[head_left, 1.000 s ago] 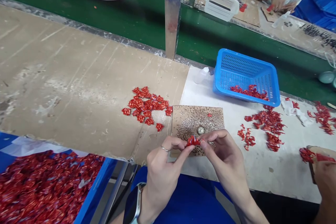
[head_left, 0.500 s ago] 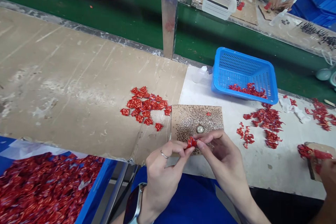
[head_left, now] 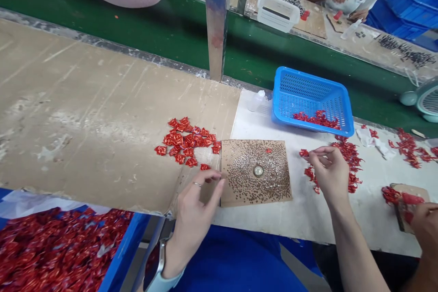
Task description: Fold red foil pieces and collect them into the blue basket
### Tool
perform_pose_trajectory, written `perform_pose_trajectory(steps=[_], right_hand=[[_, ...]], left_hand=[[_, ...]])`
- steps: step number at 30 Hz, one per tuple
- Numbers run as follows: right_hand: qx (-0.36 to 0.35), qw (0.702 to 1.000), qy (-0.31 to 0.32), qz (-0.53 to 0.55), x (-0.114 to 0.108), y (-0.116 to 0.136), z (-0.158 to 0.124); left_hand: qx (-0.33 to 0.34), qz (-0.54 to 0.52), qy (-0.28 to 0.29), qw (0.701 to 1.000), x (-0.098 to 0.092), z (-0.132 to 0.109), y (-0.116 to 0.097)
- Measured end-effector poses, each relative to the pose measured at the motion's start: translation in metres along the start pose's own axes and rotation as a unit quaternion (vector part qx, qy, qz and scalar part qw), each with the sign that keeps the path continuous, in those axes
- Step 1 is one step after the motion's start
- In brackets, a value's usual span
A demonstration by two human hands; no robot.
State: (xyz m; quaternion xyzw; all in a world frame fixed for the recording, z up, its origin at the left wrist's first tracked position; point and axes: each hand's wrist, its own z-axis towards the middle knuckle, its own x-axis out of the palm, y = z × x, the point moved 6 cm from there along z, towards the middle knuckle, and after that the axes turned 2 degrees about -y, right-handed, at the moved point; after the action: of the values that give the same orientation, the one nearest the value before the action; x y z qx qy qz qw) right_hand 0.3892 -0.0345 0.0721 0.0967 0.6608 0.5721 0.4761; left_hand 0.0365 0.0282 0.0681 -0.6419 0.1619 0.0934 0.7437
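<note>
My left hand [head_left: 196,205] hovers at the near edge of the cardboard, fingers apart, beside a small heap of red foil rosettes [head_left: 186,141]. A patch of red shows just under its fingertips. My right hand [head_left: 330,171] sits above loose red foil scraps [head_left: 349,159], fingers curled and nothing visible in them. Between my hands lies a square brown board [head_left: 256,173] covered in small dark studs, with a round metal disc [head_left: 258,171] at its centre and one red bit near its top edge.
A blue plastic basket [head_left: 313,100] holds red foil pieces, with a small plastic bottle [head_left: 256,101] beside it. A blue-edged bin [head_left: 58,251] of red foil fills the lower left. A co-worker's hand [head_left: 426,228] holds red foil at lower right. A steel post [head_left: 215,18] rises behind the bench.
My hands have moved apart. The red foil piece pinched between them over the board is no longer there. My right hand has moved right over the scraps, and my left has moved left.
</note>
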Motion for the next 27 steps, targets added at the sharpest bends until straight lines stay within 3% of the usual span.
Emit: perform_pose_trajectory(steps=[4, 8, 11, 19, 27], right_hand=[[-0.023, 0.996, -0.003, -0.083, -0.015, -0.023, 0.018], [-0.080, 0.984, 0.010, -0.161, -0.032, -0.021, 0.010], [-0.132, 0.968, 0.062, -0.205, -0.039, -0.019, 0.005], [-0.223, 0.928, 0.161, -0.253, -0.035, -0.023, 0.004], [-0.241, 0.926, 0.166, -0.238, -0.034, -0.022, 0.005]], left_hand=[[-0.004, 0.032, -0.013, 0.999, -0.012, 0.005, 0.013], [-0.003, 0.050, -0.029, 0.998, -0.020, 0.006, 0.020], [-0.004, 0.059, -0.041, 0.997, -0.025, 0.006, 0.022], [0.016, 0.080, -0.045, 0.996, -0.027, 0.005, 0.023], [0.045, 0.098, -0.048, 0.993, -0.031, 0.006, 0.027]])
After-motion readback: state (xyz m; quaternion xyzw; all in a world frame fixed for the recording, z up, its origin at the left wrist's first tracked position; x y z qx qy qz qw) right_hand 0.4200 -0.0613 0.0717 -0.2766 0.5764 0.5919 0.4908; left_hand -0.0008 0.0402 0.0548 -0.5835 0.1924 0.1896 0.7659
